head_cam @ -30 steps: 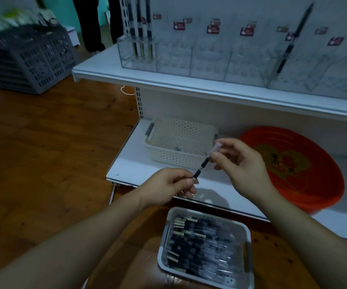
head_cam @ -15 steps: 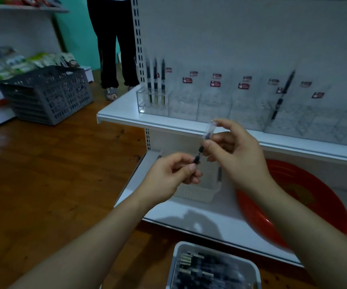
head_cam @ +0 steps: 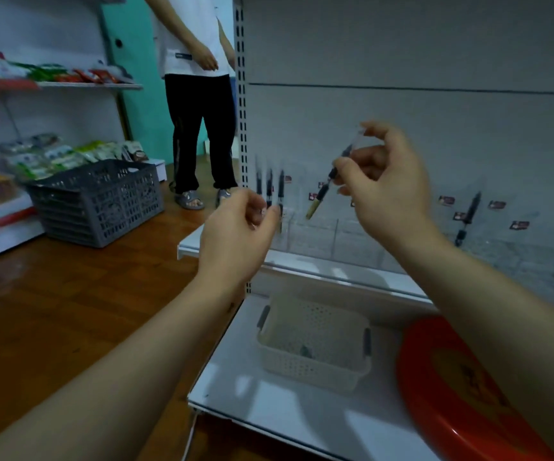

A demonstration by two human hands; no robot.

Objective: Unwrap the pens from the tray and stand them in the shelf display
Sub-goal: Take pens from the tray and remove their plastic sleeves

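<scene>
My right hand [head_cam: 385, 188] pinches a black pen [head_cam: 327, 184] near its middle and holds it slanted, tan end down, with a clear wrapper over its upper end. My left hand [head_cam: 239, 227] hangs just left of the pen and apart from it, its fingers curled with nothing visible in them. Behind the hands, the clear shelf display [head_cam: 319, 234] stands on the upper shelf. Three black pens [head_cam: 269, 191] stand upright in its leftmost compartment. Another pen [head_cam: 467, 214] leans in a compartment further right. The tray of wrapped pens is out of view.
A white perforated basket [head_cam: 315, 351] and a red round tray [head_cam: 452, 394] lie on the lower shelf. A grey crate [head_cam: 99, 201] sits on the wooden floor at left. A person [head_cam: 199, 94] stands beside the shelf upright.
The view tilted up, so the tray of pens dropped out of sight. Both hands rose toward the display. My left hand let go of the pen's lower end; only the right holds it.
</scene>
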